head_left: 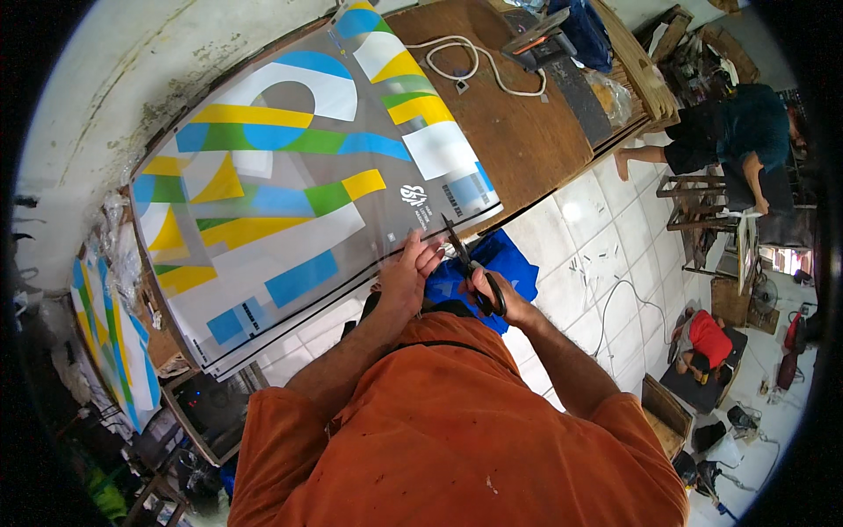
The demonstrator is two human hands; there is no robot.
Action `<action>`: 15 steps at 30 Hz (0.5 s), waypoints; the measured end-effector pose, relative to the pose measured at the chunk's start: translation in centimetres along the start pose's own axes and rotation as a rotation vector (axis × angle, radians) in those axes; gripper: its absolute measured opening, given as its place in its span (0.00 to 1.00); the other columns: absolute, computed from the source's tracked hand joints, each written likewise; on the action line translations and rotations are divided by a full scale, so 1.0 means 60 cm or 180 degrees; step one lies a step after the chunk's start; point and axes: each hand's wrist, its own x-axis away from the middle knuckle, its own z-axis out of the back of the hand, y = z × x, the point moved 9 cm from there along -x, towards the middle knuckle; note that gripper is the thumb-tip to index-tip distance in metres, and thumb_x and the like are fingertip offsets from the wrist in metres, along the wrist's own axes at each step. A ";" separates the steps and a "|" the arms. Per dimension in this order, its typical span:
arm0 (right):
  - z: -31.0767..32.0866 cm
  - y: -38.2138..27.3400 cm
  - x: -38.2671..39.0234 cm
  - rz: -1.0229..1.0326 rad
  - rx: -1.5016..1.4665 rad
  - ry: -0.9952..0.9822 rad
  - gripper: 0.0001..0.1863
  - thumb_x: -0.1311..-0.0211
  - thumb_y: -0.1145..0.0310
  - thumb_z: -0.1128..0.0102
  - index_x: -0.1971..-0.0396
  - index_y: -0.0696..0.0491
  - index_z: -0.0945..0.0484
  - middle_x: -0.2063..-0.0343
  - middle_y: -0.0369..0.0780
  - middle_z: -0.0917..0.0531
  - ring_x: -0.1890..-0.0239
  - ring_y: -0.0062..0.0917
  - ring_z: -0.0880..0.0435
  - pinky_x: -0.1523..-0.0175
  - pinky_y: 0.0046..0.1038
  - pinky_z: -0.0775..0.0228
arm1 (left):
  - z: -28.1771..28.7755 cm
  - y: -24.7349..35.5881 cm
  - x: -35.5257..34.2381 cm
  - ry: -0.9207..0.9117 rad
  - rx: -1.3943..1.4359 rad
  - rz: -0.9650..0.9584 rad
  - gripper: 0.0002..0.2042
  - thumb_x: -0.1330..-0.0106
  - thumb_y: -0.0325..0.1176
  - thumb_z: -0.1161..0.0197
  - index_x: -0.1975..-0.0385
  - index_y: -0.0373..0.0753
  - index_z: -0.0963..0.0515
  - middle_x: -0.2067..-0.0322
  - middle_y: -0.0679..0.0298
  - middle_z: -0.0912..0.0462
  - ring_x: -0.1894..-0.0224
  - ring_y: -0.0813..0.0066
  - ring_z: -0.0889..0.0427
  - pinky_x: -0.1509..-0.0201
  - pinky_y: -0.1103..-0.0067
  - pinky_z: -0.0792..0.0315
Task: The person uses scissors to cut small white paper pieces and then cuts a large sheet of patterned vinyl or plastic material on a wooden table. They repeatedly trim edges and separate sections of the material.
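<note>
A large printed plastic sheet [325, 224], grey with white, blue, green and yellow shapes, lies over the table, its near edge in front of my body. At that edge my left hand [407, 277] is closed, its fingertips pinching the sheet. My right hand [496, 297] grips black-handled scissors [459, 246], fingers in the handle loops. The dark blades point away from me and meet the sheet's near edge, just right of my left fingers. Whether the blades are parted is hard to make out. The underside of the sheet is hidden.
The brown wooden table [518, 149] carries a white cable [479, 57] and a dark tool [537, 44]. A blue bag [509, 268] rests below the table edge. Scraps [587, 263] lie on the tiled floor. One person [746, 132] stands at right; another, in red [705, 341], is lower down.
</note>
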 end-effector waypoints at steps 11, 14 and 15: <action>-0.002 -0.025 -0.036 -0.0147 -0.0362 0.0134 0.41 0.42 0.20 0.57 0.71 0.51 0.32 0.70 0.41 0.24 0.74 0.22 0.28 0.76 0.24 0.36 | -0.021 0.028 0.024 0.0080 -0.0173 0.0063 0.18 0.28 0.37 0.37 0.46 0.32 0.29 0.52 0.53 0.20 0.55 0.70 0.15 0.48 0.76 0.17; -0.005 -0.036 -0.045 -0.0249 -0.0496 0.0270 0.51 0.47 0.16 0.57 0.66 0.59 0.23 0.78 0.37 0.28 0.75 0.22 0.28 0.74 0.26 0.38 | -0.028 0.030 0.034 0.0012 -0.0112 0.0142 0.21 0.28 0.38 0.37 0.43 0.32 0.31 0.49 0.51 0.20 0.55 0.70 0.15 0.49 0.76 0.17; -0.005 -0.043 -0.049 -0.0207 -0.0460 0.0288 0.50 0.47 0.16 0.57 0.66 0.59 0.24 0.78 0.37 0.28 0.75 0.22 0.28 0.74 0.26 0.37 | -0.027 0.031 0.036 0.0050 -0.0198 0.0163 0.21 0.28 0.38 0.38 0.42 0.32 0.31 0.48 0.51 0.20 0.55 0.70 0.15 0.50 0.77 0.17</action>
